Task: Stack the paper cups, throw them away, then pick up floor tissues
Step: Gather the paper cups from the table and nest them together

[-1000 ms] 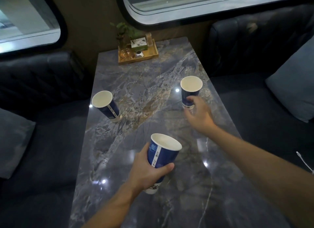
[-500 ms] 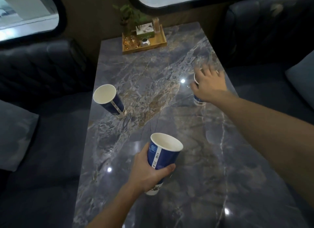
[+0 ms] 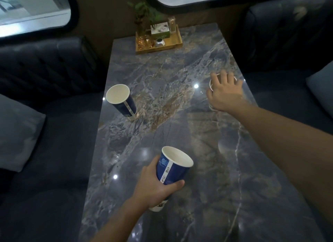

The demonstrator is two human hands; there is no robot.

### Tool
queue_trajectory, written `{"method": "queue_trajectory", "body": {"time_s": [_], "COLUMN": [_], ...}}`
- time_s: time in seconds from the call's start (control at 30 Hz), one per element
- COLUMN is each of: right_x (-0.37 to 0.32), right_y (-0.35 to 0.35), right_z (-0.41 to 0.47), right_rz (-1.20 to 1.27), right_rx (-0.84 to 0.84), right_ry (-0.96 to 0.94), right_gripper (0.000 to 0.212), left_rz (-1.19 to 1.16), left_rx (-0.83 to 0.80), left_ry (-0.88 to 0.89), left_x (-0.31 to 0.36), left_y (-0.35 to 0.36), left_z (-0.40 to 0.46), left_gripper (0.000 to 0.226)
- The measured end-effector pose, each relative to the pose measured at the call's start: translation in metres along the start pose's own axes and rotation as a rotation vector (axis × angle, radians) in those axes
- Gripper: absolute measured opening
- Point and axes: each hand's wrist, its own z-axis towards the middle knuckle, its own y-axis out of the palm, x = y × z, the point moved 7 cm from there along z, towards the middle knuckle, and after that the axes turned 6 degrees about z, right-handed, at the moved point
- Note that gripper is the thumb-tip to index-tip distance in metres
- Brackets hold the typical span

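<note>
Three blue paper cups with white insides are on or over a grey marble table (image 3: 180,83). The near cup (image 3: 173,167) is in the left hand (image 3: 153,186), tilted with its mouth toward the far right; the fingers wrap the left side of the cup wall and the thumb presses across its lower front. The right cup (image 3: 212,83) stands near the table's right edge, mostly hidden under the right hand (image 3: 224,92), which lies over it with fingers spread across the rim and the thumb down its left side; I cannot tell whether the grip is tight. The left cup (image 3: 121,101) stands alone near the table's left edge, apart from both hands, its open mouth toward the camera. At the far end of the table a wooden tray (image 3: 175,43) holds a small plant (image 3: 144,11), a box and a few small items. Dark sofas (image 3: 45,65) run along both long sides, a grey cushion (image 3: 16,132) lying on the left one
</note>
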Motion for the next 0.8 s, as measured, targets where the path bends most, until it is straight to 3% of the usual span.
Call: {"method": "queue_trajectory", "body": {"time_s": [0.37,0.53,0.8], "right_x": [0.015,0.023,-0.027], "right_y": [-0.017,-0.014,-0.059], "right_z": [-0.064,-0.112,-0.186], "right_rz": [0.069,0.377,0.818], "right_rx": [0.029,0.055,0.096], "right_ry": [0.043,0.122,-0.032], "right_gripper": [0.063,0.067,0.059], "left_rz": [0.034,0.043,-0.003], "left_rx": [0.042,0.058,0.054], "left_ry": [-0.020,-0.045,-0.036], "left_x": [0.007,0.004,-0.001], "left_y": [-0.022,-0.022,-0.027], "left_z": [-0.055,-0.082,-0.116], "left_gripper": [0.065,0.065,0.065]}}
